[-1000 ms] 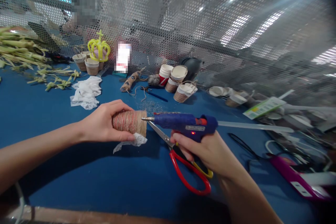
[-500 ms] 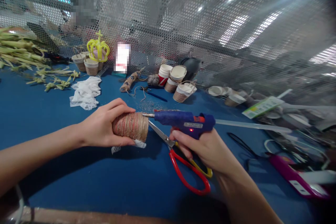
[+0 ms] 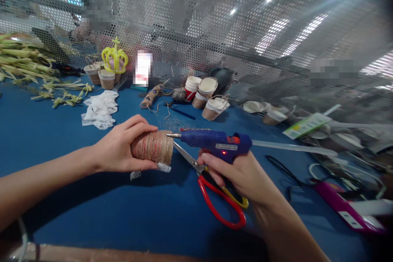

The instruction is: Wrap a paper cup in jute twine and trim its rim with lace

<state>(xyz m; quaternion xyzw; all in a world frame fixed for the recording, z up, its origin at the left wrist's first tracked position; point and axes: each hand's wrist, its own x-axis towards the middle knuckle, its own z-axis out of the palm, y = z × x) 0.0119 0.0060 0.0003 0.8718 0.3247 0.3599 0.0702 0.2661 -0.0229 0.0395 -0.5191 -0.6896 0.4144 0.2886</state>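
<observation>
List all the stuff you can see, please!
glue gun: 1, blue, in right hand
tube: 1, brown and red, string-wrapped, in left hand
glue stick: 1, whitish, behind glue gun
scissors: 1, red and yellow handles, below glue gun
cloth: 1 heap, white, left
stalks: many, green, far left
crown: 1, yellow, back left
cups: several, brown and white, along back
string bundle: 1, tan, back middle
packet: 1, green and white, right
gadget: 1, purple, far right
table: 1, blue, underneath
mesh wall: 1, grey, behind
left hand: 1, bare, holding tube
right hand: 1, bare, holding glue gun
</observation>
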